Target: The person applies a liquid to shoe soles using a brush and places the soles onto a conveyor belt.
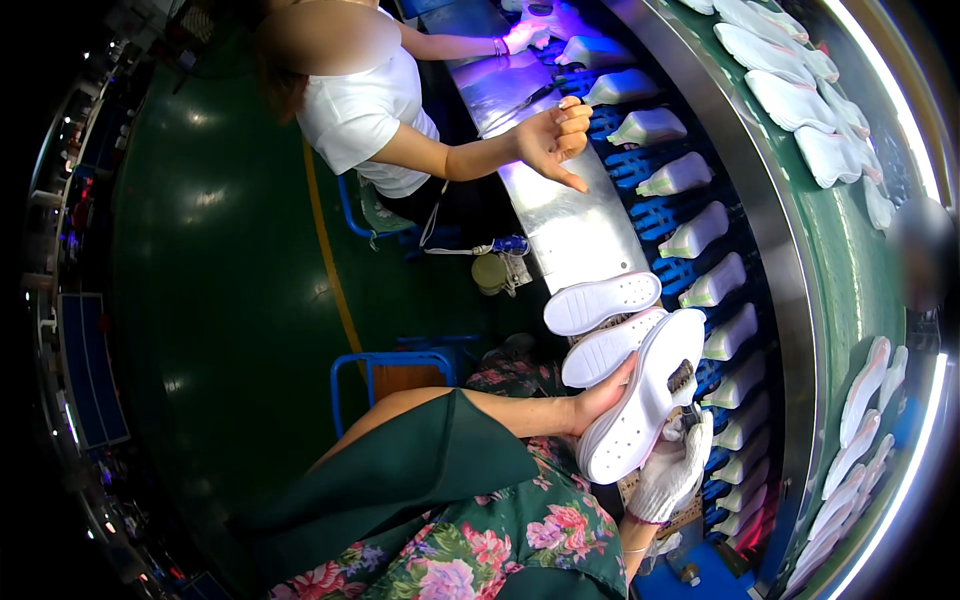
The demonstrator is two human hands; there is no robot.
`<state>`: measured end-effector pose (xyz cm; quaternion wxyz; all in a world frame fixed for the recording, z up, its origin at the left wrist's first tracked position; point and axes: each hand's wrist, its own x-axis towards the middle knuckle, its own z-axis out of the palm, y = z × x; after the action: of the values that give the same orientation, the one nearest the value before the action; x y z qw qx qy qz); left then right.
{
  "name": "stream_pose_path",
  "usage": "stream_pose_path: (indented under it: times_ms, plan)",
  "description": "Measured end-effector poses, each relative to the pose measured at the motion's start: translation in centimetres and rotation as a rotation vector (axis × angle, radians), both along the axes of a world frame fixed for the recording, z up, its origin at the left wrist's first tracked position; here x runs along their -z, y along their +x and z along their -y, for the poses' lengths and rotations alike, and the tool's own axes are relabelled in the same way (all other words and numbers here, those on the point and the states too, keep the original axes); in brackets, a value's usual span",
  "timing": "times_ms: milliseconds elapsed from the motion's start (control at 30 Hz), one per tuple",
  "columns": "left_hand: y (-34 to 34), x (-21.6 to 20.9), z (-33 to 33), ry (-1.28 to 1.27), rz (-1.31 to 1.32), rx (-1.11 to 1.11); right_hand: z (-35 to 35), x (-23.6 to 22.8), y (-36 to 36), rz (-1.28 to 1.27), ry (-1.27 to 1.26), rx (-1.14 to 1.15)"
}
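Observation:
My bare left hand is closed on the edge of a white shoe sole, tilted up over the bench edge. My right hand, in a white knit glove, is beside the sole's right edge. Its fingers are closed round a brush whose dark bristles lie against the sole; most of the handle is hidden. Just beyond, another white sole partly covers something bristly. A further white sole rests at the end of the metal bench.
Pale shoe uppers on lasts stand along blue racks at the right. Behind a metal rail, a green belt carries several white soles. A co-worker in a white shirt sits ahead, one hand raised over the bench. A blue-framed stool stands left.

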<state>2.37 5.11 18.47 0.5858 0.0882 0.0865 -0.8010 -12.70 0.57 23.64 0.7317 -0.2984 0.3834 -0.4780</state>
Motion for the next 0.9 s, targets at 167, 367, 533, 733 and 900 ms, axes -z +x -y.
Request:
stream_pose_path:
  times_ms: [167,367,533,733,900]
  plan:
    - [-1.1,0.2,-0.1,0.001,0.017,-0.043,0.3,-0.1,-0.5,0.057,0.028,-0.003]
    - [-1.9,0.6,-0.4,-0.108,-0.008,-0.035,0.5,-0.5,-1.0,-0.003,-0.009,-0.006]
    - [-2.6,-0.6,-0.8,-0.030,0.042,-0.025,0.6,-0.4,-1.8,-0.033,-0.057,-0.018]
    - [-3.3,0.3,-1.2,-0.118,-0.016,-0.025,0.2,-1.4,-1.5,-0.097,-0.192,-0.054]
    - [-4.1,-0.9,-0.9,-0.022,0.050,-0.086,0.7,-1.8,-2.8,-0.044,-0.166,-0.096]
